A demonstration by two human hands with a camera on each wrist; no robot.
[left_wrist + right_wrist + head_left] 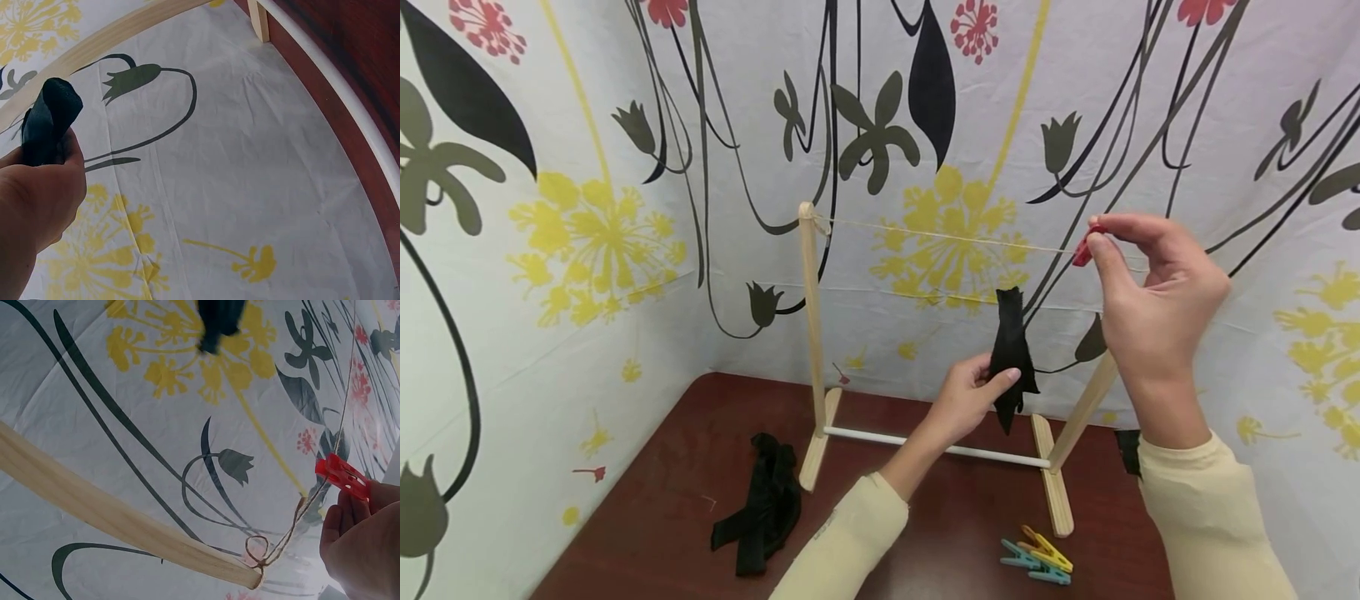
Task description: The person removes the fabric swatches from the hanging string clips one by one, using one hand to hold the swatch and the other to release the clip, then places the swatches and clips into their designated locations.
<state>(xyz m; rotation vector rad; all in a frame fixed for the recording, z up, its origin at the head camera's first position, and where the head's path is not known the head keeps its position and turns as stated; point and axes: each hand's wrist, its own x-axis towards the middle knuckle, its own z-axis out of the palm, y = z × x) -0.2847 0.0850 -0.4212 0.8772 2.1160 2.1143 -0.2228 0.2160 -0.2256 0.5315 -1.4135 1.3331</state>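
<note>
Between the thumb and fingers of my right hand [1165, 292] is a red clothespin [1084, 247], held at the string [955, 237] near its right end. In the right wrist view the red clothespin [342, 476] lies across the string, its handles at my fingertips. Below the string, my left hand [967, 397] grips a folded black cloth [1011, 354] that stands upright from the fingers. The cloth is apart from the string. In the left wrist view the same cloth [51, 119] rises out of the curled hand [44, 200].
A wooden frame with a left post [812, 317], a right post [1082, 412] and a white bottom rod [880, 437] stands on the dark red table [655, 500]. Another black cloth [763, 504] lies at left. Yellow [1047, 548] and blue clothespins [1037, 565] lie at front right.
</note>
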